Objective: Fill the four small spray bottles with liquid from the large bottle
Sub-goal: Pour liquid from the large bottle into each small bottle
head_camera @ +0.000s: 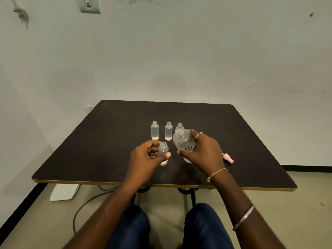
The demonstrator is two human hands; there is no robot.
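While our R hand (203, 150) grips the large bottle (182, 141), L hand (146, 157) holds a small bottle (163, 150) left of it; pour pending, we reckon; three bottles (168, 132) behind, lvls unclear.

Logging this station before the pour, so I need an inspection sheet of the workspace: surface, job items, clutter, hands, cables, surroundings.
Surface: dark table with a light edge trim.
Job's things: left bottle, middle bottle and right bottle stand uncapped in a back row; near bottle stands in front of them; large bottle is uncapped and tilted.
Clutter: pink spray cap lies right of the hands.
Grips: left hand holds the near bottle; right hand holds the large bottle.
Cables: dark cable on the floor under the table.
Surroundings: wall switch; white paper-like object on the floor.
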